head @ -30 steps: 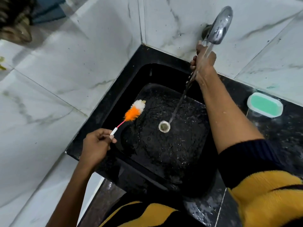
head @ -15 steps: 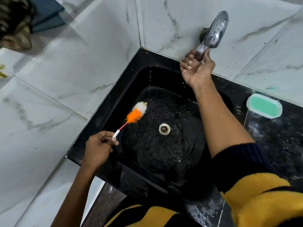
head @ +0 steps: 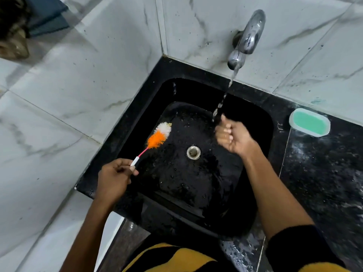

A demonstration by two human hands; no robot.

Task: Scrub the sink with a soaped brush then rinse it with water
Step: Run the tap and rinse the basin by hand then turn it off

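Water runs from the tap (head: 248,34) into the sink (head: 137,122). Left of the drain (head: 193,152), the left hand (head: 115,178) pinches the brush (head: 157,137) handle. Right hand (head: 233,135), fingers curled on nothing, sits under the stream; better to cup it and fling water across all 4 walls.
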